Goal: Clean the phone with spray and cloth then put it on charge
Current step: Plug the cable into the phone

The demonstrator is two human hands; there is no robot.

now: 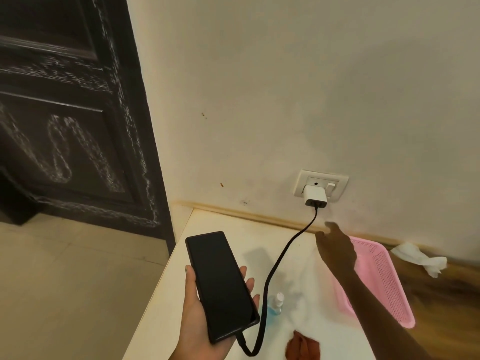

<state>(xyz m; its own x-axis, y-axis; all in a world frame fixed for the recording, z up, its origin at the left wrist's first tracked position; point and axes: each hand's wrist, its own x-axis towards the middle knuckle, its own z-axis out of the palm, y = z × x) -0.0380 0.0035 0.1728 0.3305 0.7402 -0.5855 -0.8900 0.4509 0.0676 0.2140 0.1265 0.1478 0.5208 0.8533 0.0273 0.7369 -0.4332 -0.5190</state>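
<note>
While the phone [220, 284], already cabled, is cradled in the left hand [200, 315] at seven o'clock and the empty right hand [335, 249] is stretched open toward the socket switch [331, 186], the plug could be tugged loose by the taut cable [280, 258].

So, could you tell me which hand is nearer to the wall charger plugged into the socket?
Right. The right hand reaches up just below the wall charger, open and not touching it. The left hand is farther down, holding the phone.
</note>
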